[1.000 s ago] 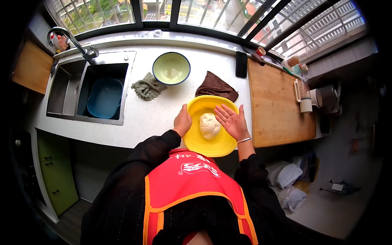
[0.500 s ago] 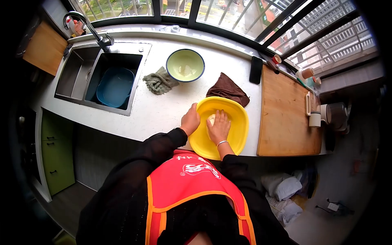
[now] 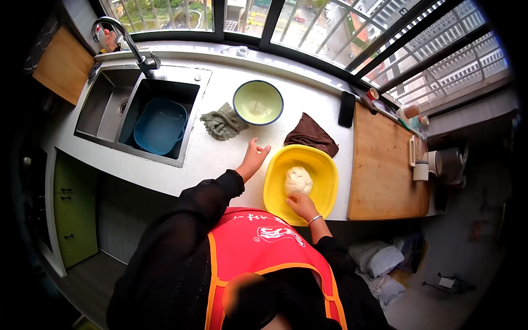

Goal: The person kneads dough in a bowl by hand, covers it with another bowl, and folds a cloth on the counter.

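Observation:
In the yellow plastic basin (image 3: pixel 328 181) sits a rounded lump of pale dough (image 3: pixel 298 179). My right hand (image 3: pixel 302 207) reaches into the basin from the near side, its bent fingers gripping the dough's near edge. The fingertips are partly hidden against the dough. Left of the basin, my left hand (image 3: pixel 254 158) hovers over the counter, apart from the rim, with thumb and fingers spread and nothing in them. Behind the basin lies a brown cloth (image 3: pixel 312 136).
A pale green bowl (image 3: pixel 258 103) and a crumpled grey-green cloth (image 3: pixel 224 122) are further back. On the left, a sink (image 3: pixel 180 157) holds a blue tub (image 3: pixel 159 126). To the right are a wooden board (image 3: pixel 385 165), a black phone (image 3: pixel 346 109) and a jug (image 3: pixel 419 159).
My left hand has let go of the basin's rim and moved up and left. My right hand has drawn back from on top of the dough to its near edge, exposing the lump.

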Available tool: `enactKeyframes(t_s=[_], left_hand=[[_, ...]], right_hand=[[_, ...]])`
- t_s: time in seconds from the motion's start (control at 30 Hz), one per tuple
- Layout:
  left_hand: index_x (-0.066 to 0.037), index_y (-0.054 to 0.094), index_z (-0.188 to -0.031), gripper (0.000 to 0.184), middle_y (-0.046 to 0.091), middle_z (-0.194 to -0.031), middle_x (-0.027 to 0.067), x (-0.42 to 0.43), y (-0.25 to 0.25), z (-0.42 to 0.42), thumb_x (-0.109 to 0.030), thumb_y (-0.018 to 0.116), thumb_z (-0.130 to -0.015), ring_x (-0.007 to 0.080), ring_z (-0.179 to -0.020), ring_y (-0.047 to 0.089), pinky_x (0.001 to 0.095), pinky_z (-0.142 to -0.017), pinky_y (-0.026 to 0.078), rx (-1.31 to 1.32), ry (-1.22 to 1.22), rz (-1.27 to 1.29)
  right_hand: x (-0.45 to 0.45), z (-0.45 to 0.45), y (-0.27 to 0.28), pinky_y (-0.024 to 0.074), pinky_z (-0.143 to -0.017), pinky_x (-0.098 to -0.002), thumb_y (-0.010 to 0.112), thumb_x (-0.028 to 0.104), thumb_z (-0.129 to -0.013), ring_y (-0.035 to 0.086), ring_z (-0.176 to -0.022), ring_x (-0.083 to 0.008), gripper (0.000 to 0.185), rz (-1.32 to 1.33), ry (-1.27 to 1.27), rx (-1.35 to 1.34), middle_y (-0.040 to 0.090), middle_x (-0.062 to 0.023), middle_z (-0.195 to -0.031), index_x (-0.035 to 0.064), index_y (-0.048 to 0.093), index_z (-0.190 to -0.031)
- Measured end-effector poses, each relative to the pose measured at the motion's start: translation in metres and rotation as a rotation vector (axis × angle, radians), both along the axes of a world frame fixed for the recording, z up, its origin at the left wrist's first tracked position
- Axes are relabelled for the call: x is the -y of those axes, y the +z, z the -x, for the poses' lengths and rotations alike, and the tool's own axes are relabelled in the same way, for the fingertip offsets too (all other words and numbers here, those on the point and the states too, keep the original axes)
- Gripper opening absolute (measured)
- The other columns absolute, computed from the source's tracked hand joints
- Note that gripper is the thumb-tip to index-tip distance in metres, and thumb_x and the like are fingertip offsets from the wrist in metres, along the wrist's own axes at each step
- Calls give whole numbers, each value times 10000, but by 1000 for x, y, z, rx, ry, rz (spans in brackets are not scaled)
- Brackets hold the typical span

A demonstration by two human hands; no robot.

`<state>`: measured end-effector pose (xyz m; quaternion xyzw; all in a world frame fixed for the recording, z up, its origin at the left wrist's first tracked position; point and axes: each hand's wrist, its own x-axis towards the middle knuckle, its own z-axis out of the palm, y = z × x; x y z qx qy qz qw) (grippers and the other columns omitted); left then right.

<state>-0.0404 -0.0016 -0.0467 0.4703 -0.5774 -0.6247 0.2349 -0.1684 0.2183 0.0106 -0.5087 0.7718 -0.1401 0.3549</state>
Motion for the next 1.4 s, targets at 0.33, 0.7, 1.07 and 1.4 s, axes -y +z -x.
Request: enactKeyframes(t_s=[0.33,0.7,1.07,1.4], left_hand=[[91,454,-1058,257,569,-891,156,101,44,-1,-46,368,-859,206,-683,601,305,-545,516,-282,214,-401],[-33,494,-939,165,545,-749,73,118,73,-148,-115,426,-813,140,-558,486,296,-536,458,-456,417,-632],[-40,501,-916,163,492,-707,37,102,73,-207,-124,421,-801,111,-529,418,272,-506,399,-456,359,-769],[12,411,-1014,235,502,-689,77,-19,166,-54,-78,343,-808,121,-501,487,285,-463,488,-235,-412,-593]], right_hand=[[24,-18,57,473,-632,-250,570,206,-856,603,-690,-146,283,37,-382,297,636,-89,-778,-10,585,-1039],[37,-28,39,465,-625,-232,544,178,-868,584,-708,-111,262,92,-440,331,625,-60,-815,3,580,-1059],[33,-9,58,471,-607,-237,525,149,-874,602,-700,-129,241,170,-645,332,636,-79,-831,5,579,-1059],[38,-10,95,372,-982,-354,519,524,-840,425,-1207,-212,714,611,-728,1359,424,-108,-1318,76,317,-1359]])
